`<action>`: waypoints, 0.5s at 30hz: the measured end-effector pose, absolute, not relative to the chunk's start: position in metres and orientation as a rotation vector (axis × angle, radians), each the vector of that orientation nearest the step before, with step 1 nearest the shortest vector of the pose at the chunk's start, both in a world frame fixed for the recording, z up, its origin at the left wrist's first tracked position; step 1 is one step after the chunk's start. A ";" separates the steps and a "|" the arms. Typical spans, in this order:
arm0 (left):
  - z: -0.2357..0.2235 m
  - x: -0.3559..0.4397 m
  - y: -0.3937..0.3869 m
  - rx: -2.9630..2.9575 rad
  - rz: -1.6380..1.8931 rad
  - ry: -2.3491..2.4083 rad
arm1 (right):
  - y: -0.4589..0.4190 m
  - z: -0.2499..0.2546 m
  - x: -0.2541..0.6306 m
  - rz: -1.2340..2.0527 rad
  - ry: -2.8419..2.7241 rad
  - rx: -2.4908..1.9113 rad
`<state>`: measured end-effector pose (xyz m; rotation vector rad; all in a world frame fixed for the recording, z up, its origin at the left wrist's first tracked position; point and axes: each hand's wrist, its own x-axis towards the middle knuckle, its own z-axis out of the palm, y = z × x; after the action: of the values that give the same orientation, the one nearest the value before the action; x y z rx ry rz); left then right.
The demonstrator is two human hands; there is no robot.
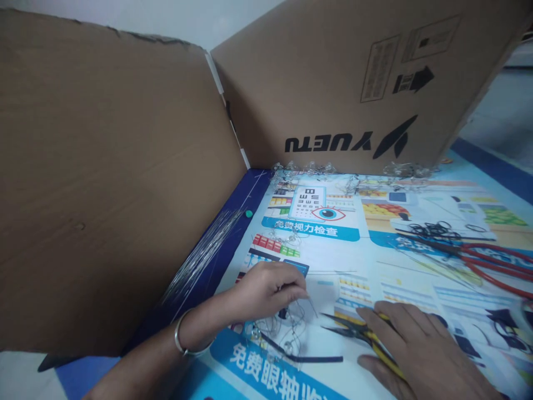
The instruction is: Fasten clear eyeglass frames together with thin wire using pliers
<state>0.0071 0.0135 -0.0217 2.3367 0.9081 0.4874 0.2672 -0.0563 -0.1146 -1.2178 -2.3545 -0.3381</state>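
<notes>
My left hand (pixel 272 286), closed in a pinch, holds the end of a thin wire (pixel 312 307) above the printed sheet. Below it lies a tangle of fine wire with clear beads (pixel 287 347), partly hidden by the hand. A dark strip (pixel 318 359) runs through the tangle's lower edge. My right hand (pixel 412 339) is wrapped round the yellow handles of needle-nose pliers (pixel 353 328). Their jaws are apart and point left, close to the wire's free end without clearly touching it.
Cardboard panels (pixel 108 166) stand at the left and back. A bundle of straight wires (pixel 204 250) lies along the left panel beside a small green piece (pixel 249 214). Red-handled scissors (pixel 478 256) and black loops (pixel 435 229) lie right. Beaded wire pieces (pixel 308 168) line the back.
</notes>
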 end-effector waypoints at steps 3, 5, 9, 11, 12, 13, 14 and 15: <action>-0.021 0.007 0.013 2.363 0.481 0.880 | -0.057 -0.109 0.267 -0.377 -2.344 -1.211; -0.022 0.007 0.013 2.380 0.480 0.874 | -0.057 -0.099 0.263 -0.333 -2.311 -1.186; -0.021 0.006 0.011 2.420 0.520 0.832 | -0.050 -0.071 0.240 0.064 -2.223 -1.157; -0.018 0.006 0.010 2.435 0.566 0.805 | -0.044 -0.056 0.223 0.314 -2.187 -1.166; -0.016 0.005 0.009 2.439 0.592 0.796 | -0.041 -0.050 0.215 0.402 -2.166 -1.170; -0.014 0.004 0.008 2.440 0.617 0.795 | -0.038 -0.043 0.207 0.463 -2.158 -1.176; -0.012 0.003 0.008 2.437 0.639 0.801 | -0.034 -0.038 0.200 0.512 -2.157 -1.190; -0.010 0.002 0.007 2.431 0.655 0.813 | -0.031 -0.033 0.193 0.546 -2.141 -1.206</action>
<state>0.0022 0.0071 -0.0104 2.4310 0.8134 0.6547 0.1935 -0.0315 -0.0330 -1.2062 -2.1413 0.5456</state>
